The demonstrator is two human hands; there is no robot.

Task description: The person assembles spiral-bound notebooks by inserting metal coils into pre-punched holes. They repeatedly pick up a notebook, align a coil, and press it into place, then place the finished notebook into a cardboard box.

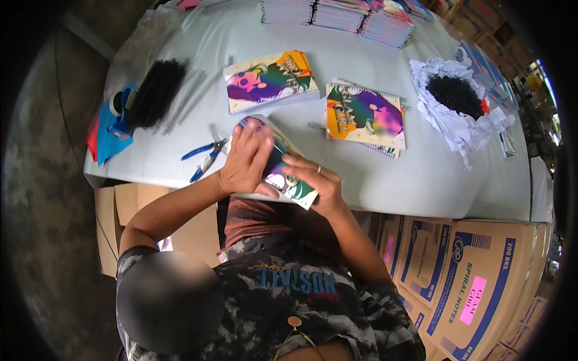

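Observation:
A notebook [278, 169] with a colourful printed cover is tilted at the table's near edge, between my hands. My left hand [245, 157] lies across its left part with bent fingers, the thumb at the near side. My right hand [316, 182], a ring on one finger, grips the notebook's right edge. Small dark marks like punched holes run along its near end. Just left of my left hand are blue-handled pliers [209, 161] and a short loose wire spiral [217, 131]. Beyond the hands sit a stack of matching covers or pads [271, 84] and several spiral-bound notebooks [365, 118].
Black wire spirals [158, 93] lie in a bundle at left, beside a blue tape dispenser [121, 114]. At right, crumpled paper [424, 114] surrounds more black spirals [456, 96]. Notebook stacks [337, 18] stand at the far edge. Cardboard boxes [469, 283] are below the table [373, 186].

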